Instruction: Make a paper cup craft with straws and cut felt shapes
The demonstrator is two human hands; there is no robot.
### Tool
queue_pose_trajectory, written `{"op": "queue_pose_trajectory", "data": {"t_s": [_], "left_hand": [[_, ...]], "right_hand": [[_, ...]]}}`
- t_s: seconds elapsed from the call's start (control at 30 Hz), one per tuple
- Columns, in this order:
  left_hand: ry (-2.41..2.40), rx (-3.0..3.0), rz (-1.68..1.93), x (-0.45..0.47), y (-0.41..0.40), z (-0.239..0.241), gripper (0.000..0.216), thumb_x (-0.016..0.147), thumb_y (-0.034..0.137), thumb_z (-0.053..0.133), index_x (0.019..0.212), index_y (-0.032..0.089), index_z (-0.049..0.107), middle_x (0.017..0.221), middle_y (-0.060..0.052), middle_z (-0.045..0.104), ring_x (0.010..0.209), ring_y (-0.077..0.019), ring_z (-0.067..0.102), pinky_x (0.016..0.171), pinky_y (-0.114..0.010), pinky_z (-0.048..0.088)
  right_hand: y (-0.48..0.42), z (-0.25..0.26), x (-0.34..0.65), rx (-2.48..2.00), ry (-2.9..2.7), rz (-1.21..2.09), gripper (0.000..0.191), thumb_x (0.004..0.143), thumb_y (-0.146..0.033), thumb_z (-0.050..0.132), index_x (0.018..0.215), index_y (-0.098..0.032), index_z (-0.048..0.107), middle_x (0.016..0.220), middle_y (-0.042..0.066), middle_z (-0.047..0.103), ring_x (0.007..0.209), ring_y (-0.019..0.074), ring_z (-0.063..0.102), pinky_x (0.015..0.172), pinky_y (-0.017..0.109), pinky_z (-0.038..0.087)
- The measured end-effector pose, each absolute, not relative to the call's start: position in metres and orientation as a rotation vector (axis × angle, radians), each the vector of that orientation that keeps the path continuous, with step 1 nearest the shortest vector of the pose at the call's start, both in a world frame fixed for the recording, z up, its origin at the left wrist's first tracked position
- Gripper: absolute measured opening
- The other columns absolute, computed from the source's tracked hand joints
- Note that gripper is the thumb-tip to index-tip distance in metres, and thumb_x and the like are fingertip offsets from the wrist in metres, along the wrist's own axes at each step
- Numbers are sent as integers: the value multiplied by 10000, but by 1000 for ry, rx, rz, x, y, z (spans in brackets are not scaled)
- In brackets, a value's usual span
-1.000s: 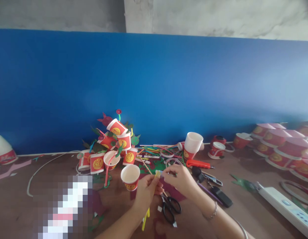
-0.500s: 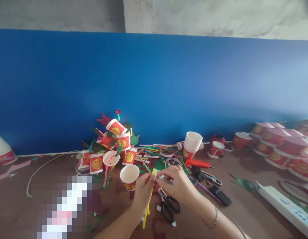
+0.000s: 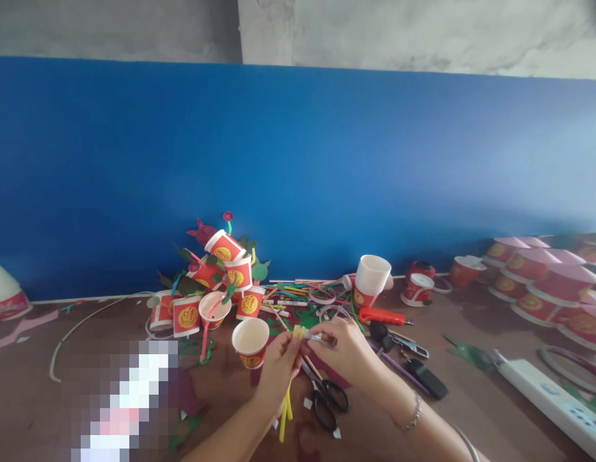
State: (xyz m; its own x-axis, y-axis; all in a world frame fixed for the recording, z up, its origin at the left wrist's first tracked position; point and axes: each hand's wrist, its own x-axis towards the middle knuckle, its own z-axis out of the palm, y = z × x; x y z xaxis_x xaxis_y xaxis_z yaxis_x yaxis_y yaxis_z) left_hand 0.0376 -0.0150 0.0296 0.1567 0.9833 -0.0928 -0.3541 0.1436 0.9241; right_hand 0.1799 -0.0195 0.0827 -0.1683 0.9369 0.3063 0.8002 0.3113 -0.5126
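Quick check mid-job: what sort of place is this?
Probably a craft workspace: a table with scissors, a stack of paper cups and yellow strips held in the left hand. I can't tell whether it's a classroom or workshop.

- Here we have slender yellow straws [image 3: 285, 416], bunched and pinched in the left hand [image 3: 277, 369], tilted slightly from upright.
- Up top, we see their short tips poking above thumb and fingers; below the fist, two tails hang, one lower, splayed a little apart.
- And we spot a small pale strip [image 3: 315, 336] in the right hand's [image 3: 348, 351] fingertips, right beside those tips; whether they touch, we can't tell.
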Motion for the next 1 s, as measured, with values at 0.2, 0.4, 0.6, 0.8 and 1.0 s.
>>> {"op": "queue_pose_trajectory", "data": {"t_s": [0.2,0.4,0.6,0.8,1.0], "left_hand": [[916,970,1194,39,-13,24,460,645,600,688,701,159,569,557,30,554,388,-45,343,389,-195,215],[877,947,1159,39,-14,24,455,646,581,702,728,146,599,556,41,521,416,-35,297,423,-197,183],[846,952,1147,39,-13,21,453,653,581,702,720,145,597,493,63,448,418,-45,303,431,-209,184],[834,959,1145,39,-14,23,453,656,586,697,713,149,593,498,63,451,411,-48,315,419,-211,190],[837,964,1138,40,-14,21,445,668,574,694,729,143,603,500,67,435,422,-44,306,425,-203,199]], "right_hand": [[-19,82,180,-1506,-2018,351,336,726,-210,560,1024,-206,716,576,-10,589,589,150,523,675,280,410],[-20,82,181,-1481,-1988,548,358,740,-186,517,1033,-189,724,547,-20,558,495,112,431,508,217,354],[-21,85,180,-1461,-1990,564,353,745,-183,511,1024,-179,728,493,-41,497,465,102,386,502,219,343],[-21,85,181,-1452,-2005,522,385,742,-186,508,1072,-184,708,486,-41,506,484,116,428,561,233,387],[-20,85,181,-1481,-2032,434,355,719,-178,520,1001,-233,728,613,1,612,625,161,536,661,272,402]]}}
